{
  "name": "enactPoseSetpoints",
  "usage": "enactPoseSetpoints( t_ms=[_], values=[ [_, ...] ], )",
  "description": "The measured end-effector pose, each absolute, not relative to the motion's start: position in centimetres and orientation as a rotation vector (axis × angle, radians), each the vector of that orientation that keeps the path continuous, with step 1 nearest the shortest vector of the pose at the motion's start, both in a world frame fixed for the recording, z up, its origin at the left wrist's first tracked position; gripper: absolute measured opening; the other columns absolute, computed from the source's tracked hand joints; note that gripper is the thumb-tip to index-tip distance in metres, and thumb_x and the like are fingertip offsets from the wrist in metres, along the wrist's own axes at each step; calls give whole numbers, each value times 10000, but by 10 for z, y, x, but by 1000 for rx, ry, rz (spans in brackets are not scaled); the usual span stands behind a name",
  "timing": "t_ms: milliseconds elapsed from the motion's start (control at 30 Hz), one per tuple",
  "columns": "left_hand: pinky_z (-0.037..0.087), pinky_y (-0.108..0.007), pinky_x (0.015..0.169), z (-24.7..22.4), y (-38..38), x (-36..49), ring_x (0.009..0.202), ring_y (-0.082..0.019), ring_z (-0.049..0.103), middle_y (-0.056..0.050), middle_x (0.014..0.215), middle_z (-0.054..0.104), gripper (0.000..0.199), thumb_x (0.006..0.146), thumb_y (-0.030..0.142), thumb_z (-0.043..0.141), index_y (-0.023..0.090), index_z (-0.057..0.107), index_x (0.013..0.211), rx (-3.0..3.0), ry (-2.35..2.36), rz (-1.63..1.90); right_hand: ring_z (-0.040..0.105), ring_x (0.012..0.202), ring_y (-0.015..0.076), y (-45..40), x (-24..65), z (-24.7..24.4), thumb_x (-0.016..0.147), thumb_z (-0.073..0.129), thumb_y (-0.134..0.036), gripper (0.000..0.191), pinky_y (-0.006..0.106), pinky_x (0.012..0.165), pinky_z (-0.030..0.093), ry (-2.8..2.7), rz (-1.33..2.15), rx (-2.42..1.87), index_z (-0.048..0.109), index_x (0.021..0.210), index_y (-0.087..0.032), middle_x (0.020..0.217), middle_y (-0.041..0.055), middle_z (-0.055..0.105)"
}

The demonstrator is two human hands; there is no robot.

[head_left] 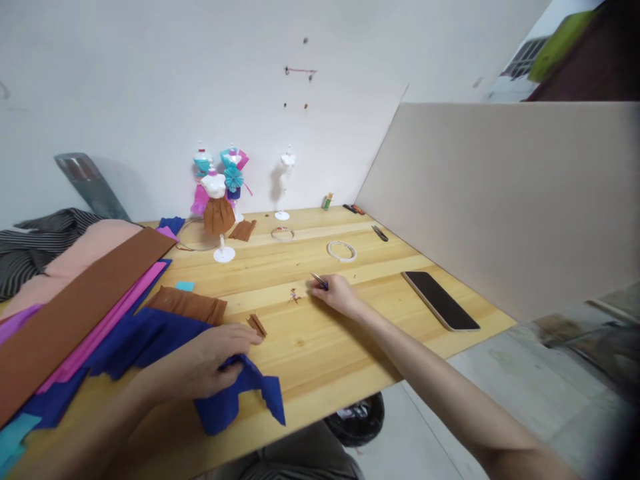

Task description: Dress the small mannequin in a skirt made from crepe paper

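Head view, so: the blue fabric [217,408] is found well to the left of the white ring [342,251] and on the near side of it, by the edge of the surface [320,360]. It's seemingly pinched between thumb and fingers of the left hand [225,347], though how firmly can't be told. A slim metal-tipped tool [320,281] is gripped in the right hand [336,293], just nearer than the ring, with the fingers curled around it. Some tiny coloured scraps [295,296] can be seen to the left of the ring and nearer, and a folded brown piece [257,325] is set further left, right by the left fingertips.

Step-wise, this reads like fabric being handled while the tool is held ready, the two well apart. For the next move, the blue piece would probably need to be smoothed out and held steadier
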State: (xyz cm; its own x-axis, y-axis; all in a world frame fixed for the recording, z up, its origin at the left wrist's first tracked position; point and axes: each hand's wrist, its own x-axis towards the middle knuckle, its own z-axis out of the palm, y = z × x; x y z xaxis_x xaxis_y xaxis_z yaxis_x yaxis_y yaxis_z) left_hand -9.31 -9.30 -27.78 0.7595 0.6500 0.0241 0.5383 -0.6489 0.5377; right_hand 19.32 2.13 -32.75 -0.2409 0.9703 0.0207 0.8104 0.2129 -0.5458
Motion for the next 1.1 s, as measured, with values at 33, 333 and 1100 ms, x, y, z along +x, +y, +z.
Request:
enactPoseSetpoints(
  t_ms=[33, 333, 1100],
  values=[
    [459, -367, 1030, -278, -93, -95, 1206, -223, 571, -104, 1248, 651, 216, 755, 69, 493, 174, 631, 885, 2427, 900, 298, 632, 668, 185, 20, 196, -326, 771, 655, -211, 116, 249, 612, 418, -2145, 604, -1670, 724, 822, -132, 750, 66, 727],
    [462, -377, 1021, -288, -95, -100, 1199, -240, 576, -124, 1240, 652, 359, 712, 21, 522, 184, 625, 1015, 2356, 828, 413, 568, 632, 140, 15, 162, -315, 707, 681, -119, 61, 220, 595, 353, -2390, 629, -1395, 696, 745, -164, 673, 3, 660],
    [427, -464, 1028, -311, -39, -80, 1258, -281, 518, -162, 1278, 608, 352, 838, 215, 567, 191, 555, 1189, 2260, 820, 445, 185, 448, 62, -199, 353, -446, 675, 670, -664, 504, 227, 446, 113, -916, 1475, -1517, 450, 766, -220, 559, -90, 252]
  ],
)
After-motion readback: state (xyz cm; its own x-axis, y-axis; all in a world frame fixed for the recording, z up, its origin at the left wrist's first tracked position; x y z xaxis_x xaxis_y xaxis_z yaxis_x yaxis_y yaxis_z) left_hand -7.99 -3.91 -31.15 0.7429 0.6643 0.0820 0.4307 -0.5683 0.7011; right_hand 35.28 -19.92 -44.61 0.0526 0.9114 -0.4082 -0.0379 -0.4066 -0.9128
